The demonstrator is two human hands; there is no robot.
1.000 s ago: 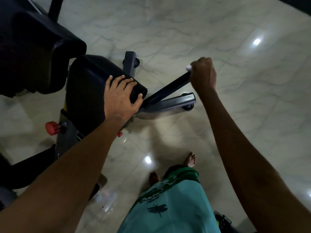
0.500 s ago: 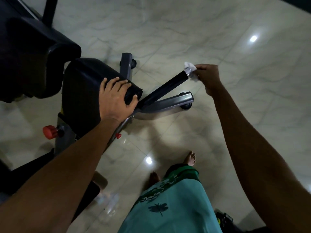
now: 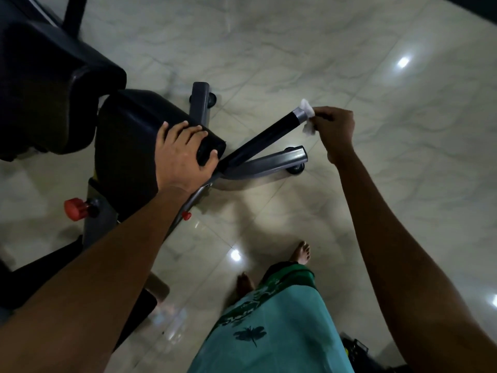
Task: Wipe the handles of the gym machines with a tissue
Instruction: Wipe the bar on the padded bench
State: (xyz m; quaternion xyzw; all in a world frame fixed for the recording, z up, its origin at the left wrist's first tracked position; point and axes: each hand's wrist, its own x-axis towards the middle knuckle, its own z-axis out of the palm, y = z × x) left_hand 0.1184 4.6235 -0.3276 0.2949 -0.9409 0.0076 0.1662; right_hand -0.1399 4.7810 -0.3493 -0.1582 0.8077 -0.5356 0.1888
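Left hand is lying flat with fingers spread, gripping the front edge of the black seat pad, thumb hooked under its corner. Right hand is pinching a white tissue between fingertips, pressing it against the silver end cap of the black handle. The tissue is wrapping over the cap's tip and hanging just below it. The handle is angling up from under the pad, above a grey frame leg on the tiled floor. Red knob is showing low on the frame.
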